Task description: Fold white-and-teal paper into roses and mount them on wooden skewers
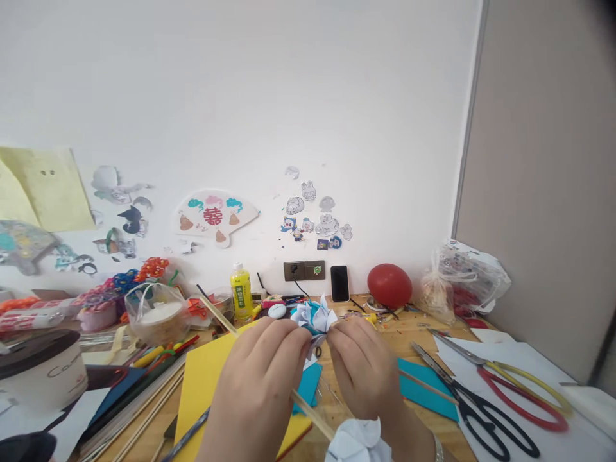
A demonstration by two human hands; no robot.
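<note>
My left hand [260, 378] and my right hand [363, 369] meet at the centre, fingertips pinched on opposite sides of a white and blue paper flower [315, 317]. A wooden stick [315, 414] runs diagonally by my left hand, partly hidden behind it. At the stick's lower end is a white paper flower [359, 441]; whether the two are joined I cannot tell. Under my hands lie yellow paper [205, 378] and blue paper [428, 385].
Black-handled scissors [481, 407] and red-and-yellow-handled scissors [520, 391] lie at right. A red balloon [389, 285], a phone [339, 283] and a yellow bottle [241, 292] stand along the wall. A lidded cup [43, 372] and several sticks [151, 410] are at left.
</note>
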